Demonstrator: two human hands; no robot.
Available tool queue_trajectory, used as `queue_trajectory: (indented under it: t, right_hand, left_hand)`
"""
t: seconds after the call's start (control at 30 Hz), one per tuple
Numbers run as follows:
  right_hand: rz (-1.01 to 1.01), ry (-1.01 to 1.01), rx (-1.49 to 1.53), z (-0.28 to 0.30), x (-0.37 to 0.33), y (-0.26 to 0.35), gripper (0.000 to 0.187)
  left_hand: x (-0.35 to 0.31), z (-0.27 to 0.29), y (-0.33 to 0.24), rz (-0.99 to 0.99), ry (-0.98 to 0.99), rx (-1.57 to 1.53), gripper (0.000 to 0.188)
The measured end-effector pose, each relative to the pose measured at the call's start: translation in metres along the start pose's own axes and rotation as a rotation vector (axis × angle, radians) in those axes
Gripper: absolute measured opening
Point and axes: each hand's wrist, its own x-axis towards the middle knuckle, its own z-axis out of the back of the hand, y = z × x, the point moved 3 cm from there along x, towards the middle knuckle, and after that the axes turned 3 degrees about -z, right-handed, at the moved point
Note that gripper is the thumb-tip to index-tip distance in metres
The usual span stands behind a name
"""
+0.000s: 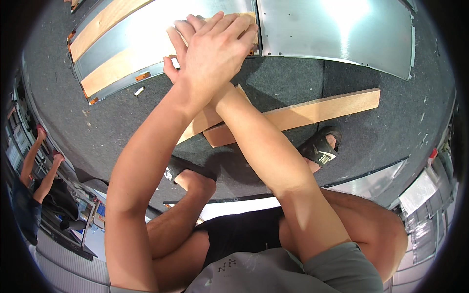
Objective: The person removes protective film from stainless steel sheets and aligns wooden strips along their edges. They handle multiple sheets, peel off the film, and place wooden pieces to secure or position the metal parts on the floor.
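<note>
My forearms cross at the wrists above the shiny metal panel (pixel 105 56) at the upper left. My left hand (pixel 215 51) lies on top, its fingers stretched out toward the panel's right end, near a wooden strip (pixel 251 34). Beneath it is my right hand (pixel 178 41), mostly covered. Only its fingers and thumb show, spread apart on the left side. Neither hand visibly holds anything. What the palms press on is hidden. Light wooden strips (pixel 110 27) run along the panel, and small orange pieces (pixel 142 76) sit along its edges.
A second metal panel (pixel 337 34) adjoins on the right. Wooden boards (pixel 327 108) lie across each other on the dark carpeted surface (pixel 288 78), between my sandalled feet. A small white cylinder (pixel 139 91) rests near the left panel. Another person (pixel 29 195) is at the far left.
</note>
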Motion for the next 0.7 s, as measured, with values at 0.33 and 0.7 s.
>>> queue_trajectory:
  t: [0.33, 0.7]
  right_hand:
    - [-0.023, 0.003, 0.004, 0.006, -0.004, 0.004, 0.074]
    - [-0.026, 0.007, 0.017, 0.017, 0.000, 0.004, 0.061]
  left_hand:
    - [0.003, -0.004, -0.002, 0.235, -0.037, -0.205, 0.024]
    - [0.003, -0.015, -0.009, 0.323, -0.114, -0.193, 0.020]
